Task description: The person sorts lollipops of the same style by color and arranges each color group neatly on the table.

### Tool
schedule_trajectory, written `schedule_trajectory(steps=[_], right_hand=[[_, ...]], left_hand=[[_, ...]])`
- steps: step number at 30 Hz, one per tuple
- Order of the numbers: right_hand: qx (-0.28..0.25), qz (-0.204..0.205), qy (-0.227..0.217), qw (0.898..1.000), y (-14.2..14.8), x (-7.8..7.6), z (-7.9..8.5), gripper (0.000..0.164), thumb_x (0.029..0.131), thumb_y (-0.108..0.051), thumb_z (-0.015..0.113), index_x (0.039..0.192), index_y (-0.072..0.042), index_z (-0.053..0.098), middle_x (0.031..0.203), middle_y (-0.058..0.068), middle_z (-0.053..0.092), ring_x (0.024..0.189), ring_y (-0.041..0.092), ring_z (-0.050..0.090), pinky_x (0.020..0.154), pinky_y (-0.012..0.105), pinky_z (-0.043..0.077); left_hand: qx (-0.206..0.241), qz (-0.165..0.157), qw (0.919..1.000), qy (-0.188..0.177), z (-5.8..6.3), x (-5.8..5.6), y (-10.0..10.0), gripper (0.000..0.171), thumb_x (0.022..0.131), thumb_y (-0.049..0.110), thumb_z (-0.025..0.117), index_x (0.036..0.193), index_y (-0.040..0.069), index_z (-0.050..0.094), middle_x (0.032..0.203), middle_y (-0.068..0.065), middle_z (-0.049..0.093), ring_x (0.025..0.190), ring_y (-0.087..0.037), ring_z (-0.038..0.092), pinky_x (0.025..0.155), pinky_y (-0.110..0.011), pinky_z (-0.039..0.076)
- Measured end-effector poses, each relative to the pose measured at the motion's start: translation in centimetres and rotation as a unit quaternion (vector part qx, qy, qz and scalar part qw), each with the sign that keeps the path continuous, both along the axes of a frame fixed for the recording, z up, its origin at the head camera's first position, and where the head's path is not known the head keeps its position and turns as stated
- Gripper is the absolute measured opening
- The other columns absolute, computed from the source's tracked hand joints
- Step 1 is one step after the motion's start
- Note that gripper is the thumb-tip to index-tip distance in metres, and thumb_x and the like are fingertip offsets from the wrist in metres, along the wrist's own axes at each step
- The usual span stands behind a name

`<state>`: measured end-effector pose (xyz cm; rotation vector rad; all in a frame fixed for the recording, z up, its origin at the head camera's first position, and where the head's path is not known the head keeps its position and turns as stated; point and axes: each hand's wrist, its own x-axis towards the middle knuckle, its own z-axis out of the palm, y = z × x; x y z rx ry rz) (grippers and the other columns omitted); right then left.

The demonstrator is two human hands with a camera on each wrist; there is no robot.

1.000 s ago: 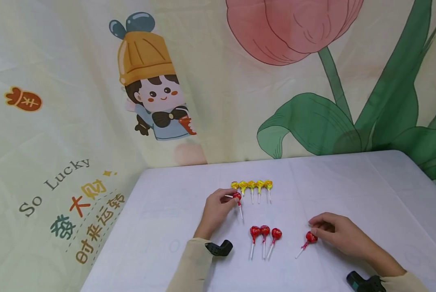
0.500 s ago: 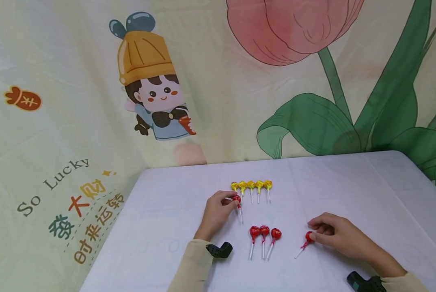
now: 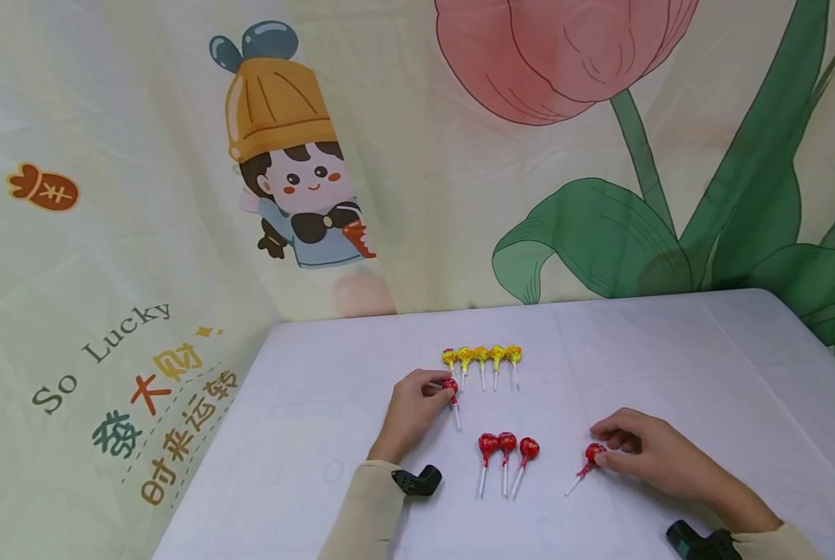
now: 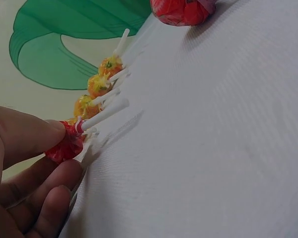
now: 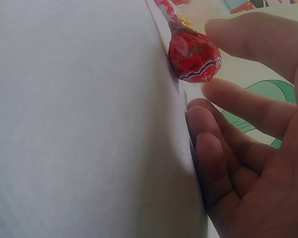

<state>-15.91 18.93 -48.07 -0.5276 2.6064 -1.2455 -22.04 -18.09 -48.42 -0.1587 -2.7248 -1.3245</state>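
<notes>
A printed backdrop with a large tulip and a cartoon child hangs behind your white-covered desk. From the head view, you have five yellow lollipops in a row toward the far edge of the desk, their sticks pointing to the near edge. Three red lollipops lie side by side nearer the near edge. Your left hand pinches another, the held lollipop, just short of the left end of the yellow row. Your right hand is beside the outer lollipop, which sits apart, nearer the right edge than the three.

In the left wrist view, your thumb presses on the held lollipop's red head, with the fingers behind it; its white stick juts clear, and yellow heads line up beyond.

In the right wrist view, your thumb and forefinger are parted about as wide as the outer lollipop's head, the other fingers loosely bent. You have no firm grip on it; whether the thumb touches the wrapper, I cannot tell.
</notes>
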Motion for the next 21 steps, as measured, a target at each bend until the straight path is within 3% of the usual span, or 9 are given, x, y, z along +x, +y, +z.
schedule_trajectory(steps=[10,21], right_hand=[[0.002,0.004,0.009,1.0,0.16,0.02,-0.18,0.038,0.086,-0.035,0.08,0.115,-0.013,0.069,0.102,-0.005,0.061,0.089,0.011,0.055,0.077,0.023,0.05],[0.007,0.006,0.015,1.0,0.17,-0.02,-0.13,0.027,0.086,-0.034,0.08,0.107,-0.018,0.07,0.1,-0.006,0.061,0.087,0.011,0.054,0.076,0.022,0.05]], left_hand=[[-0.013,0.0,0.9999,-0.005,-0.17,-0.23,0.01,0.026,0.091,0.017,0.074,0.116,0.013,0.075,0.101,0.005,0.065,0.088,-0.01,0.063,0.078,-0.03,0.053],[-0.032,0.006,0.999,-0.031,0.47,-0.11,0.19,0.025,0.092,0.021,0.073,0.117,0.015,0.074,0.102,0.005,0.065,0.088,-0.013,0.06,0.078,-0.032,0.052]])
